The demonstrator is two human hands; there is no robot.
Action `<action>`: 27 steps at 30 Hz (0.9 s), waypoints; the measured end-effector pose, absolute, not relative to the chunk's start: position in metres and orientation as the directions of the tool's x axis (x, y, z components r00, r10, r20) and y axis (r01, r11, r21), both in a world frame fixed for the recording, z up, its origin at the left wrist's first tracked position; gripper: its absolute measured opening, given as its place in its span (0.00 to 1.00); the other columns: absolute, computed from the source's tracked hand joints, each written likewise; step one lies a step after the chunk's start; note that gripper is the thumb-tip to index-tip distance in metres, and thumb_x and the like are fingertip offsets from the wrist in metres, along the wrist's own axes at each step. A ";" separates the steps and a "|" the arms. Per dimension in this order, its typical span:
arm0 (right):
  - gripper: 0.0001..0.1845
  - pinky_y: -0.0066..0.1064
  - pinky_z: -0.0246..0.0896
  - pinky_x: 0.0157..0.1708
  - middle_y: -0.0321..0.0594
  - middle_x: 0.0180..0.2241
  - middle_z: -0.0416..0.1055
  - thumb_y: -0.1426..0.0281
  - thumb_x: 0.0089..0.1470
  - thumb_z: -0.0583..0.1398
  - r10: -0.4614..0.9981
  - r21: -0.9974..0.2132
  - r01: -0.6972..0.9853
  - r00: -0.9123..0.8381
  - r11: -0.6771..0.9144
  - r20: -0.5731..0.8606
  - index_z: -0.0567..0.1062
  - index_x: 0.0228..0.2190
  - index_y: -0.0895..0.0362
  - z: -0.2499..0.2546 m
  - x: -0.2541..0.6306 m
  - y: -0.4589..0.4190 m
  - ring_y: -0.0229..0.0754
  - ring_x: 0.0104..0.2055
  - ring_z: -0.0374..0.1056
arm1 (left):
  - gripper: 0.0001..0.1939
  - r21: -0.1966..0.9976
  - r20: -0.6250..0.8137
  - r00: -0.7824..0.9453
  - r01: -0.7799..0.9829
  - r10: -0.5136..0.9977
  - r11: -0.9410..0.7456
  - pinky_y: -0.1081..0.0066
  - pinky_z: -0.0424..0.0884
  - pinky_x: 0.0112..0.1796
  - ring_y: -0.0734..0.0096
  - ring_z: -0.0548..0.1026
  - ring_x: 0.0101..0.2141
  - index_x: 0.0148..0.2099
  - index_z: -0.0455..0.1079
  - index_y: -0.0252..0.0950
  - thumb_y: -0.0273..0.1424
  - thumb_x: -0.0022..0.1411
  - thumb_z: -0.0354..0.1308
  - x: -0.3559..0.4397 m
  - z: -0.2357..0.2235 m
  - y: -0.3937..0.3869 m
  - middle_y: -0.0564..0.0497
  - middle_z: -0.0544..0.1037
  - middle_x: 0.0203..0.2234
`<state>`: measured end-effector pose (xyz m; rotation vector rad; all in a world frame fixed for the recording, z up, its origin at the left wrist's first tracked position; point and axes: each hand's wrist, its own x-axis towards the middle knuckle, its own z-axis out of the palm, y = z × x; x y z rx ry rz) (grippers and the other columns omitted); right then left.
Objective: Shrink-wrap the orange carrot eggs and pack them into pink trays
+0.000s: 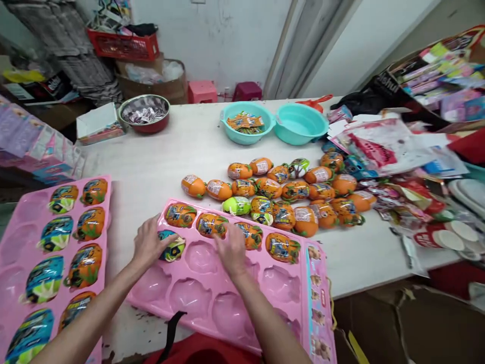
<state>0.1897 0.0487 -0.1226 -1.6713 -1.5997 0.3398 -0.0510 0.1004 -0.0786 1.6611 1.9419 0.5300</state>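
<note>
A pink moulded tray (197, 273) lies in front of me, its far row holding orange egg-shaped packs with green leafy ends. My left hand (147, 243) is closed at the tray's left edge, its thumb reaching over a blue and green egg-shaped pack (175, 249) in the second row. Over the far row, my right hand (232, 250) has its thumb and fingers at the right end of an orange egg-shaped pack (208, 224); its fingertips are partly hidden. Another orange pack (248, 235) sits just right of that hand. Several nearer hollows of the tray are bare.
Loose orange packs (295, 191) and a few green ones lie beyond the tray. A second pink tray (22, 227), partly filled, is at left. Turquoise bowls (301, 124), a metal bowl (144, 114) and piled plastic packaging (386, 146) stand farther back.
</note>
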 end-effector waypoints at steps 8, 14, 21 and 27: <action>0.11 0.45 0.66 0.47 0.45 0.40 0.75 0.64 0.61 0.58 0.920 -0.735 0.678 0.291 -0.004 0.263 0.74 0.43 0.55 -0.132 0.262 0.007 0.49 0.45 0.68 | 0.29 0.749 -0.166 0.453 0.636 0.876 -0.187 0.44 0.56 0.58 0.41 0.67 0.56 0.49 0.72 0.35 0.20 0.43 0.71 0.186 -0.077 0.189 0.38 0.75 0.49; 0.18 0.45 0.68 0.46 0.47 0.46 0.73 0.62 0.56 0.63 0.874 -0.945 0.282 0.486 -0.166 -0.009 0.72 0.47 0.54 -0.118 0.234 -0.025 0.48 0.46 0.70 | 0.35 0.851 -0.191 0.425 0.521 0.885 -0.067 0.45 0.52 0.59 0.40 0.62 0.58 0.51 0.67 0.35 0.18 0.38 0.71 0.182 -0.062 0.207 0.39 0.70 0.52; 0.51 0.43 0.68 0.50 0.45 0.55 0.68 0.61 0.37 0.73 0.942 -0.933 -0.295 0.197 -0.207 -0.271 0.60 0.61 0.50 -0.093 0.212 0.006 0.50 0.51 0.70 | 0.21 0.963 -0.264 0.353 0.144 0.898 0.226 0.64 0.73 0.40 0.64 0.76 0.40 0.54 0.57 0.41 0.41 0.63 0.54 0.062 -0.062 0.077 0.48 0.73 0.42; 0.41 0.48 0.63 0.52 0.45 0.48 0.73 0.63 0.35 0.72 0.994 -0.925 0.365 0.003 -0.102 -0.108 0.71 0.53 0.52 -0.132 0.182 -0.002 0.54 0.50 0.67 | 0.15 0.679 0.077 0.409 0.647 0.910 -0.348 0.63 0.65 0.52 0.62 0.68 0.53 0.52 0.65 0.40 0.35 0.65 0.57 0.011 -0.094 0.050 0.47 0.71 0.50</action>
